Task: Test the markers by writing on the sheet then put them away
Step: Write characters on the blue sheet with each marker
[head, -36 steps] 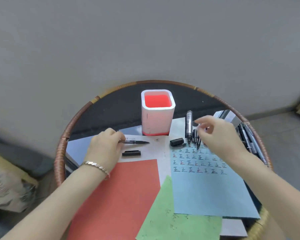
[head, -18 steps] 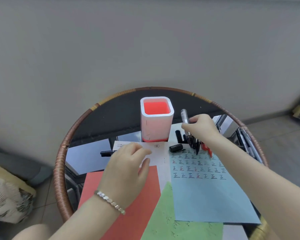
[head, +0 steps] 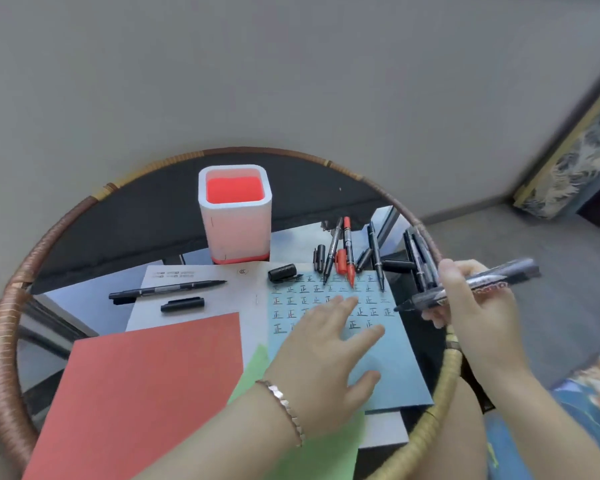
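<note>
My right hand [head: 478, 306] grips a thick grey-black marker [head: 499, 280], uncapped, its tip pointing left just off the right edge of the blue sheet [head: 392, 372]. My left hand [head: 326, 351] lies flat on that sheet with straight fingers, over rows of written characters. A thick black cap [head: 282, 272] lies at the sheet's top left corner. Several uncapped markers, one red [head: 348, 251], lie above the sheet. A thin black pen [head: 167, 289] and its cap [head: 182, 304] lie on white paper at the left. The white holder with red inside [head: 235, 216] stands behind.
A red sheet [head: 146, 386] and a green sheet [head: 253, 365] overlap at the front of the round rattan-rimmed table [head: 11, 323]. More dark pens [head: 420, 258] lie by the right rim. A grey wall rises behind.
My right hand lifted the thick marker from the pile and drew it right. My left hand left the thin pen and moved right onto the blue sheet.
</note>
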`<state>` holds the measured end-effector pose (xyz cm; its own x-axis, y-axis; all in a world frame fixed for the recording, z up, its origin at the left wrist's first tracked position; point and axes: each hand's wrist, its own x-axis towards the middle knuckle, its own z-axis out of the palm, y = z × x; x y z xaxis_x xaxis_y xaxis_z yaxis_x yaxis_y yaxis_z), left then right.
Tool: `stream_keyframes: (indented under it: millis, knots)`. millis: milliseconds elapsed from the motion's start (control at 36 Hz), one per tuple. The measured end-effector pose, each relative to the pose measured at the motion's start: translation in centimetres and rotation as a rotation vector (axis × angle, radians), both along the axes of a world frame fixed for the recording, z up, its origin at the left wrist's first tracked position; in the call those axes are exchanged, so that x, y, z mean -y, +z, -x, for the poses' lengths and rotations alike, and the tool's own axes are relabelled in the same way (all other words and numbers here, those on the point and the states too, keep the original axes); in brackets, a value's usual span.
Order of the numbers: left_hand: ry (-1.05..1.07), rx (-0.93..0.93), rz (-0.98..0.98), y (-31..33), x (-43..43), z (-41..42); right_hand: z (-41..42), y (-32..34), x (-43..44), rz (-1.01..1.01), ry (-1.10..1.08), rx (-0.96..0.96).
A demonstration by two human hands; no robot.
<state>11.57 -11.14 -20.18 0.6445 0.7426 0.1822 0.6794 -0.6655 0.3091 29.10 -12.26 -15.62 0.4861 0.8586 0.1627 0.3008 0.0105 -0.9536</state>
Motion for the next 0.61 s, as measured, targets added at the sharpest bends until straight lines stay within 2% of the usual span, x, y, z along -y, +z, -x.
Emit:
stream_keyframes:
  millis: [167, 222, 333, 472, 611]
  knots:
    - [-0.058, -0.111, 0.04, -1.0, 0.0, -0.7, -0.3, -1.8, 0.2, 0.086, 0.05, -0.092]
    - [-0.091, -0.069, 0.078, -1.2, -0.2, -0.8, -0.1, -2.4, 0.0, 0.093, 0.026, -0.064]
    - [-0.108, -0.099, 0.064, -1.6, -0.2, -0.9, 0.4, -3.7, -0.6, 0.085, -0.076, -0.01]
    - [-0.061, -0.123, 0.091, -1.5, -0.2, -1.0, 0.8, -4.7, -1.3, 0.102, -0.143, 0.123]
    - [-0.023, -0.141, 0.067, -1.8, -0.3, -1.3, 0.6, -5.0, -1.4, 0.108, -0.162, 0.175]
